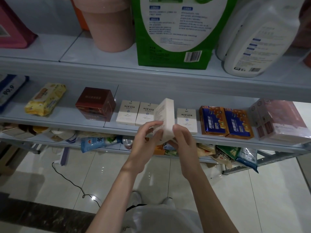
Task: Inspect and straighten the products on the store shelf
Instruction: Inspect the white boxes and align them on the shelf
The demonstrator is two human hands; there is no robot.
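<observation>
1. Both hands are up in front of the middle shelf (67, 115), and between them is the cream box (165, 113), lifted clear of the row with its far end tipped up.
2. The left hand (148, 137) has its fingers curled onto the box's printed left face. The right hand (183, 140) wraps the near right corner, fingers tucked underneath. Both are gripping the box.
3. Why hold it like that? The small-print side is turned toward the camera, which looks to me like the inspecting half of the job.
4. Behind it is a gap in the row: two matching cream boxes (127, 112) on the left and one more (186, 120) on the right, all facing forward. That slot is most likely where this one belongs.
5. Also on that shelf:
   - far left, a yellow packet (45, 99) lying at an angle
   - a dark red box (96, 104)
   - right of the cream row, two blue-and-orange boxes (213, 121) side by side and touching
   - a pink wrapped pack (279, 120)
6. The upper shelf carries a pink tub (109, 26), a green carton (173, 31) and a white jug (255, 39).
7. The bottom shelf holds a jumble of bags (94, 142), overlapping and not squared up.
</observation>
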